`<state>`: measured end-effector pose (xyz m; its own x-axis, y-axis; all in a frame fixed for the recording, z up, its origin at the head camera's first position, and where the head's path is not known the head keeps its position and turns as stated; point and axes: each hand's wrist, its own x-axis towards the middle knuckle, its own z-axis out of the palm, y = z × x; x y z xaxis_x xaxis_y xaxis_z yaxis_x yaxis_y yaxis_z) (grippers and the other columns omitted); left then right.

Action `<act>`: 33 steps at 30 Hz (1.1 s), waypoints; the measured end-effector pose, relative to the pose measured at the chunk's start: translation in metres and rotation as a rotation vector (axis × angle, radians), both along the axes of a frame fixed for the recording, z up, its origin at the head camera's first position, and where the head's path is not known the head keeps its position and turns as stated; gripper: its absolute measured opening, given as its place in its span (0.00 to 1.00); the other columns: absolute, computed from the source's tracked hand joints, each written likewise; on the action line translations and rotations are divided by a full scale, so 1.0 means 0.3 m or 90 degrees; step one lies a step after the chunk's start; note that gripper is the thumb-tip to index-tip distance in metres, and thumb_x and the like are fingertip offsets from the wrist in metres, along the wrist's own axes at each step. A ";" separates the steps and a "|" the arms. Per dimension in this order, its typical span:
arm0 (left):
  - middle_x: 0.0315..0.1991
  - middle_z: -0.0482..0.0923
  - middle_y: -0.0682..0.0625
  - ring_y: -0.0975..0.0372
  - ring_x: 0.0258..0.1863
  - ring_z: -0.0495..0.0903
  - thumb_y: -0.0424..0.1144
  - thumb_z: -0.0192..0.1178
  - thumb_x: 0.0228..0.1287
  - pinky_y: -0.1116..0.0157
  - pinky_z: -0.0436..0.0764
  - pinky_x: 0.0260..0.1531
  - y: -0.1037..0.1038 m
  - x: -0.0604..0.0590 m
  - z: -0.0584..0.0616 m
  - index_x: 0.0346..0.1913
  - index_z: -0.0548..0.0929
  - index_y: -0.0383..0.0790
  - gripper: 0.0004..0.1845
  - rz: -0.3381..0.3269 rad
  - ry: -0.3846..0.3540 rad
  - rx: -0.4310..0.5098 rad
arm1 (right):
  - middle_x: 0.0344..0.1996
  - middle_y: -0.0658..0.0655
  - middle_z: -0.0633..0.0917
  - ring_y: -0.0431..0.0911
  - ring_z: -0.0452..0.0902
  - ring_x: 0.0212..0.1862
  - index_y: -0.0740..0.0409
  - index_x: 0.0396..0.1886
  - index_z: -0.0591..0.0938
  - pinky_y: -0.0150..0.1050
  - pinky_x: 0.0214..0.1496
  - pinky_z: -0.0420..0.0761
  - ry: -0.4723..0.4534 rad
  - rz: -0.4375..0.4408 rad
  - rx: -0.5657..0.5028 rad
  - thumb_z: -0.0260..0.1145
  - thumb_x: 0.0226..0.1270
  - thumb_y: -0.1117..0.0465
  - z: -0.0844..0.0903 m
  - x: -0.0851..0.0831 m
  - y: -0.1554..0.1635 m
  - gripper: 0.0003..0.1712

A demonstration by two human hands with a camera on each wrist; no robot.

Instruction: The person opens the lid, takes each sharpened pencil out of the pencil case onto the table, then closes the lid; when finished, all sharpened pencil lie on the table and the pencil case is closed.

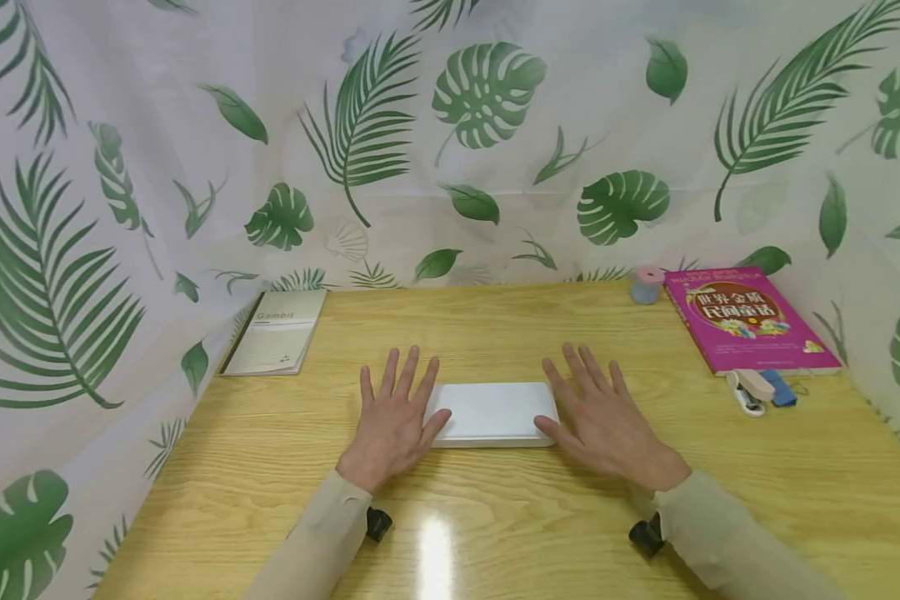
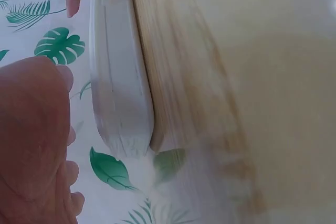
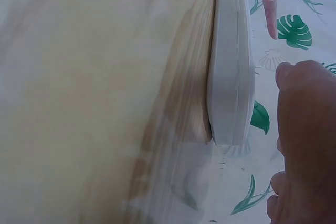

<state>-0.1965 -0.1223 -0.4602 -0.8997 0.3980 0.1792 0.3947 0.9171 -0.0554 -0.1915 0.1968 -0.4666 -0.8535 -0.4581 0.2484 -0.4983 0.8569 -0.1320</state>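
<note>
Evidently the work stood at its very start: the white case (image 1: 492, 414) lay flat and closed near the middle of the wooden table (image 1: 540, 533), with a hand at each short end. The left hand (image 1: 394, 417) rested palm-down, fingers straight and spread, its thumb touching the case's left edge. The right hand (image 1: 603, 417) lay the same way, its thumb against the right edge. Neither hand gripped anything; both were flat and relaxed. The wrist views showed the case side-on, with a thin seam running along its rim. Judging from that, the step in hand seemed to be framing the case before taking hold of it. A next move would likely call for the fingers to curl around the two ends, or for a fingertip to find the seam. Farther off lay a notebook (image 1: 276, 332) at the left rear, and a pink book (image 1: 750, 318), a small spool (image 1: 647, 285) and a stapler (image 1: 747, 390) at the right.
</note>
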 end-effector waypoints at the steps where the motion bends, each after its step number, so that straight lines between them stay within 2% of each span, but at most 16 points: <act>1: 0.80 0.42 0.41 0.44 0.78 0.39 0.63 0.37 0.77 0.31 0.45 0.68 -0.003 0.000 -0.002 0.80 0.49 0.48 0.37 0.000 0.002 -0.001 | 0.79 0.65 0.45 0.62 0.38 0.78 0.55 0.80 0.55 0.71 0.72 0.46 -0.004 0.001 0.000 0.51 0.73 0.33 -0.001 0.000 -0.003 0.47; 6: 0.80 0.43 0.41 0.43 0.77 0.42 0.62 0.38 0.77 0.30 0.46 0.68 -0.012 0.001 -0.008 0.80 0.51 0.47 0.37 -0.009 0.009 0.006 | 0.79 0.65 0.46 0.62 0.39 0.78 0.55 0.80 0.55 0.71 0.72 0.46 -0.005 0.000 0.006 0.51 0.73 0.32 -0.003 -0.001 -0.011 0.47; 9: 0.80 0.44 0.41 0.44 0.78 0.43 0.63 0.38 0.76 0.31 0.47 0.68 -0.018 -0.002 -0.009 0.80 0.51 0.45 0.38 -0.033 0.001 0.022 | 0.79 0.66 0.46 0.63 0.40 0.78 0.56 0.80 0.55 0.71 0.71 0.48 -0.016 0.003 0.000 0.51 0.72 0.32 -0.002 -0.004 -0.016 0.48; 12: 0.80 0.45 0.42 0.47 0.78 0.44 0.65 0.39 0.75 0.36 0.49 0.71 -0.028 -0.007 -0.011 0.80 0.51 0.41 0.42 -0.078 -0.025 0.063 | 0.78 0.66 0.48 0.63 0.42 0.78 0.58 0.80 0.53 0.70 0.72 0.50 -0.054 0.021 -0.021 0.52 0.72 0.31 -0.002 -0.007 -0.023 0.50; 15: 0.79 0.47 0.43 0.53 0.78 0.46 0.68 0.42 0.73 0.44 0.51 0.74 -0.043 -0.014 -0.018 0.79 0.50 0.37 0.46 -0.127 -0.067 0.115 | 0.78 0.66 0.49 0.63 0.44 0.77 0.60 0.80 0.51 0.67 0.73 0.52 -0.100 0.043 -0.050 0.55 0.68 0.29 0.000 -0.007 -0.029 0.55; 18: 0.80 0.47 0.46 0.58 0.78 0.47 0.69 0.44 0.71 0.53 0.51 0.75 -0.056 -0.019 -0.022 0.79 0.48 0.37 0.49 -0.155 -0.107 0.155 | 0.79 0.64 0.49 0.61 0.45 0.77 0.62 0.80 0.50 0.62 0.75 0.52 -0.139 0.051 -0.075 0.58 0.63 0.26 0.002 -0.004 -0.032 0.61; 21: 0.80 0.45 0.48 0.59 0.77 0.48 0.71 0.46 0.68 0.58 0.53 0.75 -0.065 -0.019 -0.026 0.80 0.48 0.39 0.51 -0.158 -0.149 0.190 | 0.79 0.63 0.50 0.60 0.48 0.77 0.62 0.80 0.51 0.59 0.75 0.56 -0.173 0.049 -0.098 0.59 0.59 0.24 0.004 -0.002 -0.033 0.64; 27: 0.80 0.44 0.50 0.57 0.77 0.51 0.74 0.53 0.61 0.58 0.58 0.73 -0.080 -0.019 -0.028 0.80 0.47 0.40 0.56 -0.140 -0.224 0.240 | 0.78 0.61 0.54 0.58 0.53 0.76 0.62 0.79 0.53 0.56 0.74 0.60 -0.205 0.059 -0.138 0.63 0.57 0.25 0.003 -0.005 -0.032 0.64; 33: 0.80 0.45 0.48 0.57 0.77 0.51 0.68 0.63 0.58 0.58 0.57 0.73 -0.098 -0.021 -0.032 0.80 0.49 0.39 0.58 -0.141 -0.240 0.267 | 0.77 0.63 0.57 0.58 0.55 0.75 0.66 0.78 0.55 0.55 0.74 0.61 -0.206 0.086 -0.163 0.68 0.58 0.30 -0.006 -0.011 -0.028 0.63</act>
